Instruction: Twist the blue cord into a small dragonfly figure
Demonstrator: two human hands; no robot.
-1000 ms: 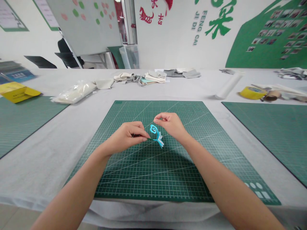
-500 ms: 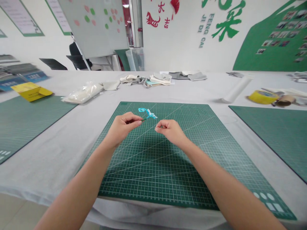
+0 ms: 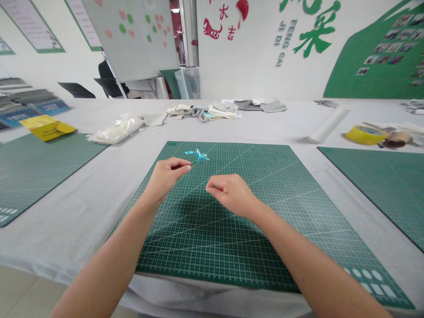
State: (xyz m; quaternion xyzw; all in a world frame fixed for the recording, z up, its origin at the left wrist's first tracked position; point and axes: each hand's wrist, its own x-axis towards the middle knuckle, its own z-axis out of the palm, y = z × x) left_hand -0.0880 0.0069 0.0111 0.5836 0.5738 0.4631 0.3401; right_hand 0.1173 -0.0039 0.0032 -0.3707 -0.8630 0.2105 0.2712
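Between the thumb and fingers of my left hand is the thin green stem of a small blue craft flower. Its turquoise petals carry white, bead-like dots and stick out up and to the right past my fingertips. My right hand is apart from the flower, lower and to the right, its thumb and fingers pinched together; whatever lies in that pinch, if anything, is too small to make out. Both hands hover over a green cutting mat with a white grid.
More cutting mats lie left and right. Farther back are a yellow paper folder, a clear plastic bag, folded cloth pieces, a white roll and yellow tape.
My right hand has moved down and slightly left, away from the flower. The flower has turned in my left hand, so its petals show from another side.
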